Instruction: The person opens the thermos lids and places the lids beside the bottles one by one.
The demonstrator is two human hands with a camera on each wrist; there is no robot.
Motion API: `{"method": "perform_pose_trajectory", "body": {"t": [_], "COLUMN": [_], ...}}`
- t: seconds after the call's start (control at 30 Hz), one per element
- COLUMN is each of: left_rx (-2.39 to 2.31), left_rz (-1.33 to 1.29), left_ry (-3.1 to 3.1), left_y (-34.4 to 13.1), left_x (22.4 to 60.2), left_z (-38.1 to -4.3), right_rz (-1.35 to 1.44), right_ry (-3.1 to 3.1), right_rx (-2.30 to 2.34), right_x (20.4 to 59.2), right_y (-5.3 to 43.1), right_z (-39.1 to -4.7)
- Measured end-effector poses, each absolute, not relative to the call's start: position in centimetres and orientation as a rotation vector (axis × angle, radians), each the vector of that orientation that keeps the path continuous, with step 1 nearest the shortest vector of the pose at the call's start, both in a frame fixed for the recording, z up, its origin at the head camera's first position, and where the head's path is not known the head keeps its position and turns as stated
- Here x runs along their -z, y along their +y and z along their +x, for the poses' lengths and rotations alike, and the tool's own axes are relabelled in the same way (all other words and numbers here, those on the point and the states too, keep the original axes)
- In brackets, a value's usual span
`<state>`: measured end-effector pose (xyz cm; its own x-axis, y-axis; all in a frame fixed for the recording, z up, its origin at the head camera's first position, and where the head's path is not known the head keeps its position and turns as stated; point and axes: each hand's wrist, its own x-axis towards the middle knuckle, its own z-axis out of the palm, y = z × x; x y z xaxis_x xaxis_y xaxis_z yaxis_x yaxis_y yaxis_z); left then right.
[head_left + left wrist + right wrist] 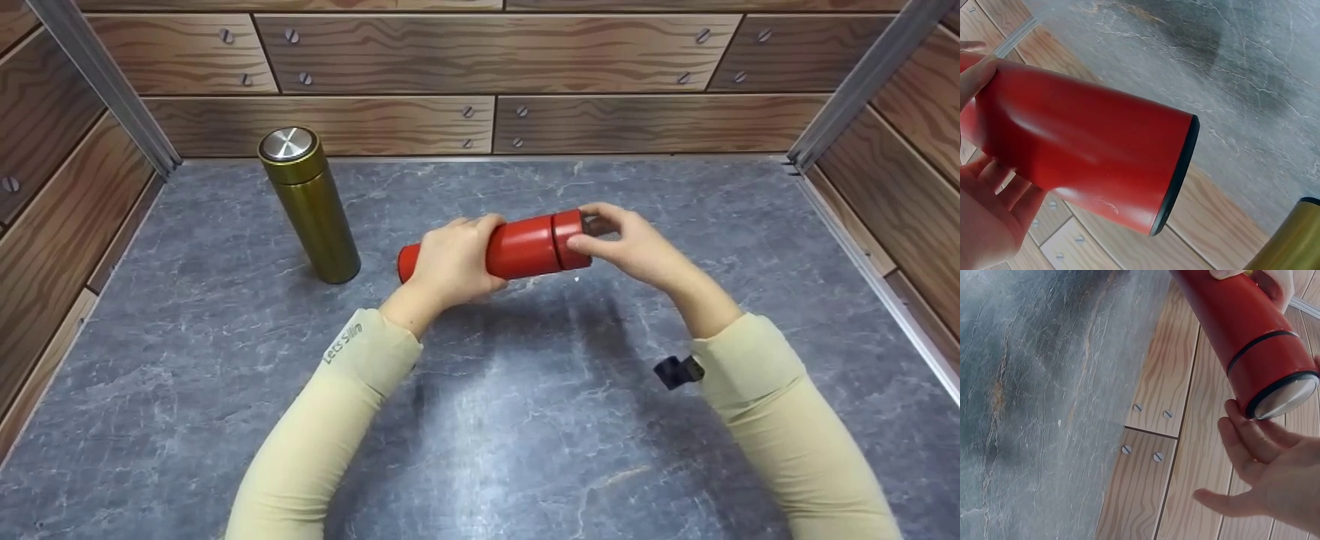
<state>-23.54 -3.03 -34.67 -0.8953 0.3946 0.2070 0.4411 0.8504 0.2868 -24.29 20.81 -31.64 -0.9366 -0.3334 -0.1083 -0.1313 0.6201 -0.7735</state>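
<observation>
Pale sleeves are filling the bottom; left hand is gripping the red bottle mid-frame, right hand pinching its cap. Lifting's looking done, cap's still sitting on; gold bottle is standing upper left.

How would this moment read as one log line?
left grip: holds red flask; right grip: at its cap; olive flask: standing

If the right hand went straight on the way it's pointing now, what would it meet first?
The right hand would meet the lid of the red bottle first; its fingertips look right at the lid's edge, though exact contact is hard to judge.
</observation>
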Motion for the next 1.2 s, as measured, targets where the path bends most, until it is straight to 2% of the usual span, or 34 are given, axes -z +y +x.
{"method": "perform_pose_trajectory", "body": {"t": [0.17, 0.47, 0.83, 1.07, 1.2], "left_rx": [0.491, 0.491, 0.527, 0.515, 0.529], "left_rz": [-0.661, -0.651, -0.651, -0.649, -0.651], "left_ry": [-2.862, -2.864, -2.853, -2.868, -2.880], "left_y": [-3.07, -3.03, -3.23, -3.21, -3.23], "left_x": [34.79, 34.75, 34.82, 34.94, 35.02], "left_z": [-23.58, -23.67, -23.71, -23.69, -23.73], "right_rz": [-0.468, -0.280, -0.538, -0.330, -0.325], "right_ry": [2.622, 2.616, 2.647, 2.607, 2.614], "right_rx": [1.228, 1.143, 1.219, 1.184, 1.192], "right_x": [31.70, 31.61, 32.02, 31.71, 31.75], "right_y": [20.95, 20.51, 21.12, 20.64, 20.62], "right_z": [-24.13, -24.20, -24.43, -24.21, -24.31]}}
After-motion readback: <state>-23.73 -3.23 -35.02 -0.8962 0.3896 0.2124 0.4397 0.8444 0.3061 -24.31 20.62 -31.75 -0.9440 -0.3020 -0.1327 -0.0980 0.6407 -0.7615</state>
